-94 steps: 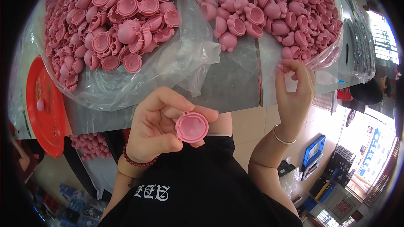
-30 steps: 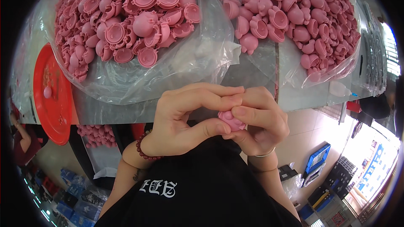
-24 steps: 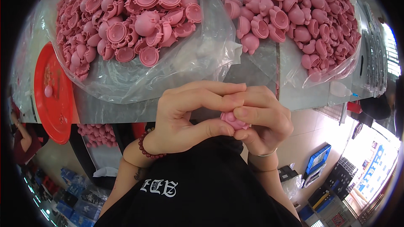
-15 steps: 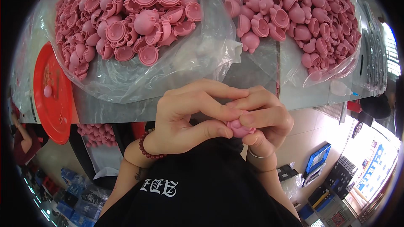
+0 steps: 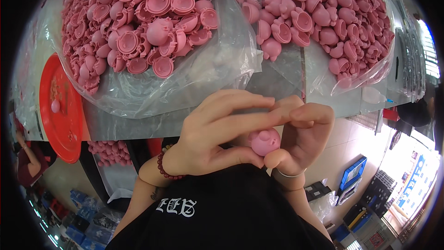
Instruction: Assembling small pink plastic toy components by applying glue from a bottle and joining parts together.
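A round pink plastic ball with small knobs (image 5: 265, 141) sits between my two hands, in front of my chest. My left hand (image 5: 217, 134) has its thumb against the ball's lower left, its fingers reaching over the top toward the other hand. My right hand (image 5: 303, 136) curls at the ball's right side, its thumb under the lower edge and its index finger bent above. Beyond my hands lies a heap of pink half shells (image 5: 159, 32) on clear plastic at the left. A second heap of pink shells and closed balls (image 5: 323, 16) lies at the right.
A red round tray (image 5: 69, 111) with one pink ball (image 5: 55, 106) stands at the table's left edge. Below the table, more pink balls (image 5: 108, 152) fill a container. Clear plastic sheeting (image 5: 231, 65) covers part of the grey tabletop (image 5: 125, 127). At far left a person's arm (image 5: 30, 155) shows.
My right fingers have lifted off the ball's top and bent up and away, uncovering more of it. The ball has turned between my hands. The view has shifted slightly.
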